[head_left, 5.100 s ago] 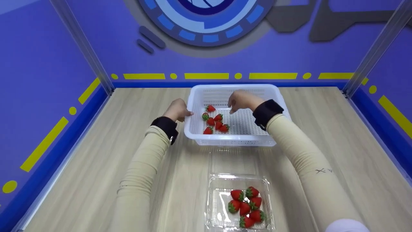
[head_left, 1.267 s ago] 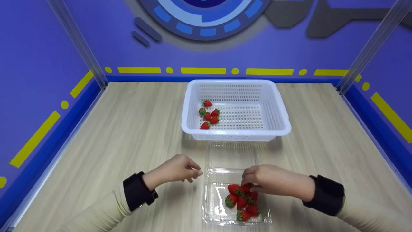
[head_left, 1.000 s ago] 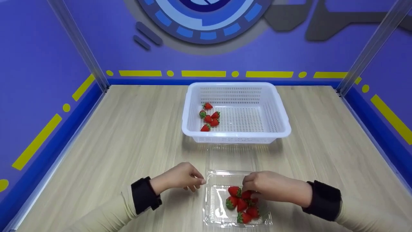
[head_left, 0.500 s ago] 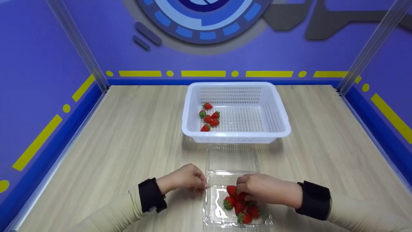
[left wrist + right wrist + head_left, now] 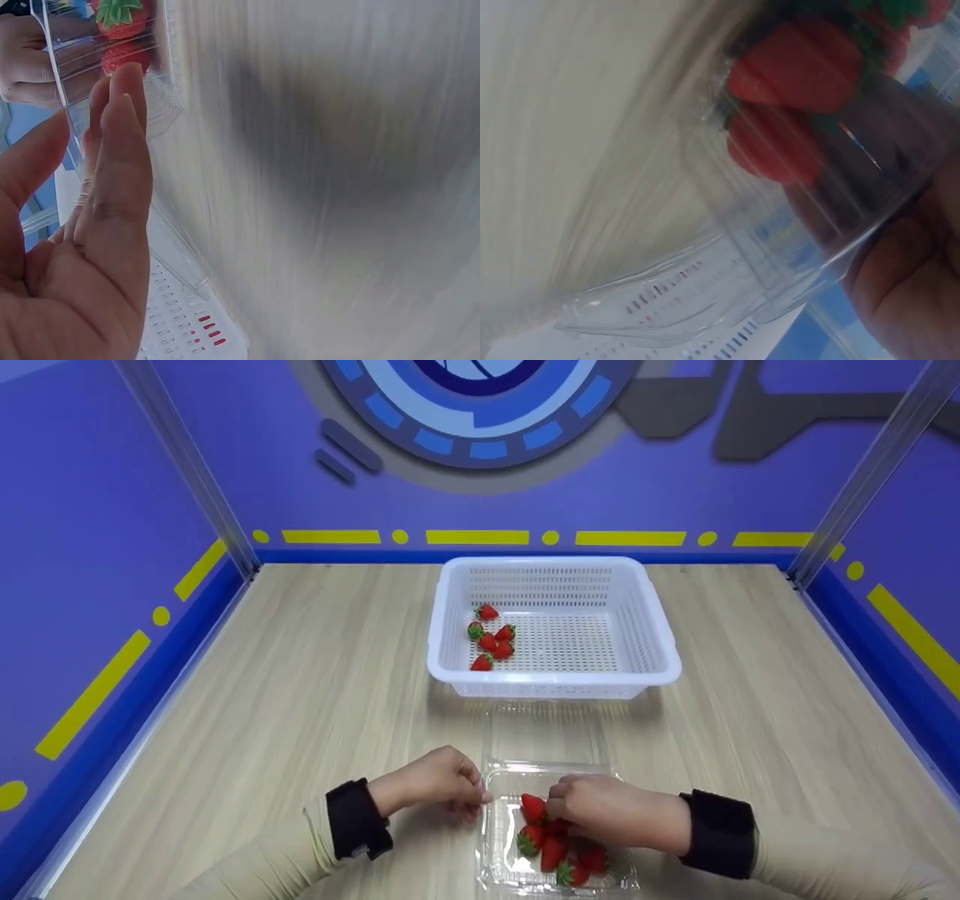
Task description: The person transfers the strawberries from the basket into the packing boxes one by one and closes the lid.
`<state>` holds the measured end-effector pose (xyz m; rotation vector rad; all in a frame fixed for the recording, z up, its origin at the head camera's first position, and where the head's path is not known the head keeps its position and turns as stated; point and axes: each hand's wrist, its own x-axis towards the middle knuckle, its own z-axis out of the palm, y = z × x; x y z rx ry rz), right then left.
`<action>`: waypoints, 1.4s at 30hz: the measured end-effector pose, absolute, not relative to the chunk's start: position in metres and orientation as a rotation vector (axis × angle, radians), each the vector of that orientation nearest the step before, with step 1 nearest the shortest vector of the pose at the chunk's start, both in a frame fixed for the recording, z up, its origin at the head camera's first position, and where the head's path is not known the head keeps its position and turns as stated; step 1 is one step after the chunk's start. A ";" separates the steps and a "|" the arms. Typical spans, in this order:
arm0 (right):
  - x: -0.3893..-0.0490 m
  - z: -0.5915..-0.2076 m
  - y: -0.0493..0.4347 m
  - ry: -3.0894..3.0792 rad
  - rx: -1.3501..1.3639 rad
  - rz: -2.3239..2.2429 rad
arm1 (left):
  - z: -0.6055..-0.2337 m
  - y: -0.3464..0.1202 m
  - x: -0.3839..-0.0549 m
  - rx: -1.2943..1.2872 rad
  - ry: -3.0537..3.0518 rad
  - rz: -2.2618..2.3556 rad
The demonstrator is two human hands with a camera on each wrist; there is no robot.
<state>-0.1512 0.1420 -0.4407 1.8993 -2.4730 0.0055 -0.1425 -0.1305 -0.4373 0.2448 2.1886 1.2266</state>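
Note:
A clear plastic clamshell box (image 5: 499,870) lies open near the front with several red strawberries (image 5: 553,853) inside. My right hand (image 5: 619,814) reaches into it from the right, its fingers curled down round a strawberry (image 5: 556,825) that they partly cover. The right wrist view shows strawberries (image 5: 795,71) through the clear wall, with this hand behind. My left hand (image 5: 442,781) is at the box's left rim, thumb tip right at the edge. In the left wrist view its fingers (image 5: 120,172) are straight along the box's outer side, holding nothing.
Behind the box stands a white perforated basket (image 5: 555,679), with several strawberries (image 5: 487,641) on its left side. The box's clear lid (image 5: 544,735) lies flat toward the basket. Blue panels (image 5: 480,510) wall the wooden table (image 5: 337,660) at the back and sides.
Both hands have come from the basket to the box, and the basket holds one strawberry fewer. Lately my right hand and nearby strawberries have shifted left, while my left hand has moved right to the rim.

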 end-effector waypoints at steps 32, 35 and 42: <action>-0.178 -0.353 0.150 -2.511 1.783 0.234 | -0.349 -0.162 -0.152 0.610 2.527 0.971; -0.188 -0.331 0.154 -2.522 1.724 0.286 | -0.328 -0.166 -0.155 0.636 2.616 1.068; -0.221 -0.274 0.149 -2.508 1.697 0.369 | -0.277 -0.173 -0.175 0.626 2.917 1.220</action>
